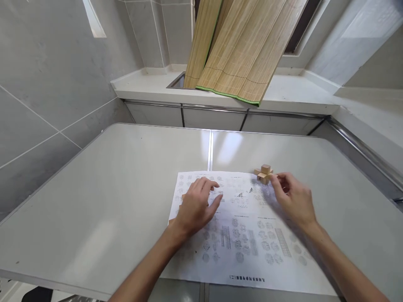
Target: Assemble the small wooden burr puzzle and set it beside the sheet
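A small wooden interlocking block puzzle [263,174] stands at the top right edge of a printed sheet [248,268]. My right hand [292,197] pinches its right side between thumb and index finger, the other fingers curled in. Over the left part of the sheet rests my left hand [197,205], its thumb apart from its bent fingers and nothing visibly gripped. Several wooden pieces lie beside and beneath that hand, mostly hidden by it; one wooden piece [171,221] pokes out by the wrist. Rows of small diagrams and puzzle drawings cover the paper.
The sheet lies on a glossy pale table [94,188] with a seam down its middle. Behind it runs a white counter ledge [151,86], where bamboo mats [239,54] lean against a window. Grey tiled wall [56,84] borders the left side.
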Demonstrator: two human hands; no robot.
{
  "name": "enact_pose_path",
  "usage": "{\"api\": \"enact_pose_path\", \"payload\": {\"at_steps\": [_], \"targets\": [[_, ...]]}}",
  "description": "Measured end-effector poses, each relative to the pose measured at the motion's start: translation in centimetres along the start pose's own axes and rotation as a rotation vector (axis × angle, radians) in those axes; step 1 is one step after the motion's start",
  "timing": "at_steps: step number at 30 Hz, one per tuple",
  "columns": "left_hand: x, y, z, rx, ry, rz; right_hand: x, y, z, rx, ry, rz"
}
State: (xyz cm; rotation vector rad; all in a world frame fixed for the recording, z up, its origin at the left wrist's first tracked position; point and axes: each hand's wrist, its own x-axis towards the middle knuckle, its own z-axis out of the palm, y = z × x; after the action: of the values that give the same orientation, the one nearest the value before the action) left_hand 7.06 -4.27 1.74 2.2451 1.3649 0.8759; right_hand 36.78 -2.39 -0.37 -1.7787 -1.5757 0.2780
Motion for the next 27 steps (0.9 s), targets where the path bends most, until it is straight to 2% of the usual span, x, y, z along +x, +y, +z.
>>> {"api": "enact_pose_path", "payload": {"at_steps": [3, 6, 12, 15, 17, 20, 22, 24, 27], "targets": [[-0.1, -1.5, -1.5, 0.142, -0.007, -0.026, 1.2, 2.6, -1.4, -0.167, 0.071, 0.034], [-0.9, -3.2, -3.0, 0.259, -0.010, -0.053, 1.2, 4.4, -3.0, -0.271, 0.057, 0.088], [-2.3, -5.2, -4.4, 0.331, -0.052, -0.105, -0.2, 5.9, -4.5, -0.347, 0.021, 0.151], [-2.5, -5.4, -4.3, 0.328, -0.089, -0.106, -0.4, 5.7, -4.9, -0.369, 0.016, 0.168], [-2.6, -5.5, -4.1, 0.337, -0.099, -0.099, -0.6, 5.0, -5.2, -0.376, 0.071, 0.133], [-2.7, -5.7, -3.8, 0.341, -0.100, -0.097, -1.3, 2.7, -5.4, -0.321, 0.214, -0.004], [-2.7, -5.9, -3.6, 0.324, -0.098, -0.083, -2.1, 0.4, -5.1, -0.220, 0.227, -0.129], [-2.7, -5.9, -3.5, 0.288, -0.095, -0.060, -3.2, -2.3, -4.2, -0.069, 0.123, -0.251], [-2.6, -5.5, -3.5, 0.177, -0.079, -0.056, -5.1, -6.2, -1.9, 0.107, -0.278, -0.468]]}}
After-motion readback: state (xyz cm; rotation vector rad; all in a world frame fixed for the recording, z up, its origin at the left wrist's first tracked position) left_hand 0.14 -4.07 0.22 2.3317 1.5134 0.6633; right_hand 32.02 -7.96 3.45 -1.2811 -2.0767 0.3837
